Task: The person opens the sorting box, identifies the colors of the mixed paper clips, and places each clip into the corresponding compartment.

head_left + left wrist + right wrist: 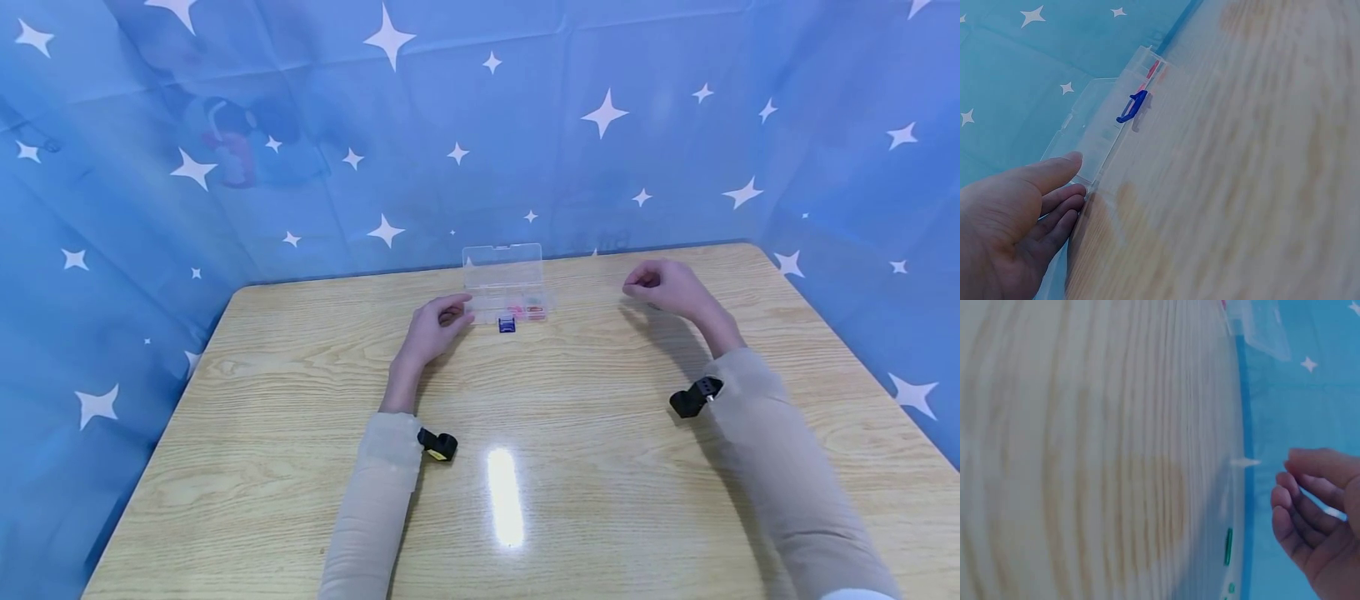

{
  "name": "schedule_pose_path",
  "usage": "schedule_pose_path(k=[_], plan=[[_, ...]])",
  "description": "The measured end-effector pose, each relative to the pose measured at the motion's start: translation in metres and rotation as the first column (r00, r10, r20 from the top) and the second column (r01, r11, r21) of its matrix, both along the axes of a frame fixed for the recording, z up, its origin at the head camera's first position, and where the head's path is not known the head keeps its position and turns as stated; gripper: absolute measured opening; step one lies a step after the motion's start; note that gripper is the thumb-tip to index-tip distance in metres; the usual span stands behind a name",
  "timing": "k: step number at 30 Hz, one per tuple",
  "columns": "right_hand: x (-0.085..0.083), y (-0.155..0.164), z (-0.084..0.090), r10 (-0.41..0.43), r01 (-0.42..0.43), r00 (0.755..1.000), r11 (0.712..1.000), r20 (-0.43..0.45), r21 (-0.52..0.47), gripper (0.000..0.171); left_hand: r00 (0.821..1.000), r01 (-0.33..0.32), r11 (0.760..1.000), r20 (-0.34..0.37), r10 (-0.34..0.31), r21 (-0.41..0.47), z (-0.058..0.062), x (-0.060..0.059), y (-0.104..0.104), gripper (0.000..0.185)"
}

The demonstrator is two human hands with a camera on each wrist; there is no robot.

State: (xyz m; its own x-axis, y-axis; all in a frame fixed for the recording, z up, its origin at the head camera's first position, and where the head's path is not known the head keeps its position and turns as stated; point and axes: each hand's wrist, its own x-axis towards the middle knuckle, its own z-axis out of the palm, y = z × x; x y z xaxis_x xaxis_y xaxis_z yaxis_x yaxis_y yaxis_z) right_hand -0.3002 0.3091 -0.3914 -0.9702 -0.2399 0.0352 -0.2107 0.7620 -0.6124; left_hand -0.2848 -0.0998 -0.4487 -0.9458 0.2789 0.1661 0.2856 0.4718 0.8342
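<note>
A small clear plastic box [487,307] with its lid [502,265] raised stands near the table's far edge, with small red and pink pieces [527,311] in its right part. My left hand [435,329] is at the box's left end, thumb and fingertips right at its corner. A small dark blue clip-like piece [1133,106] is at the box's front side. To the right of the box, my right hand [666,287] is over the table with fingers loosely bent. Its thumb tip meets the index finger [1290,481], and nothing shows between them.
A thin green piece [1229,547] and a smaller green bit [1232,588] lie on the table near my right hand. A blue star-patterned cloth [480,125] hangs behind the wooden table [570,467]. Each sleeve carries a black wrist camera [441,446].
</note>
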Motion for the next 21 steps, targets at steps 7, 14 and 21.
schedule_pose_path(k=[7, 14, 21], plan=[[0.001, 0.017, -0.002, -0.028, 0.027, 0.999, 0.999, 0.021, 0.038, 0.024, 1.0, 0.003, 1.0, 0.003, -0.003, 0.013, 0.0, 0.0, 0.0, 0.042], [0.002, 0.033, -0.003, -0.018, 0.013, 0.998, 0.997, 0.061, 0.075, 0.027, 1.0, 0.001, 1.0, 0.003, -0.001, 0.015, 0.0, 0.0, 0.0, 0.041], [0.005, 0.043, -0.003, -0.023, 0.011, 0.994, 0.995, 0.109, 0.103, 0.03, 1.0, -0.009, 1.0, 0.008, 0.009, 0.013, -0.001, 0.0, 0.0, 0.04]])
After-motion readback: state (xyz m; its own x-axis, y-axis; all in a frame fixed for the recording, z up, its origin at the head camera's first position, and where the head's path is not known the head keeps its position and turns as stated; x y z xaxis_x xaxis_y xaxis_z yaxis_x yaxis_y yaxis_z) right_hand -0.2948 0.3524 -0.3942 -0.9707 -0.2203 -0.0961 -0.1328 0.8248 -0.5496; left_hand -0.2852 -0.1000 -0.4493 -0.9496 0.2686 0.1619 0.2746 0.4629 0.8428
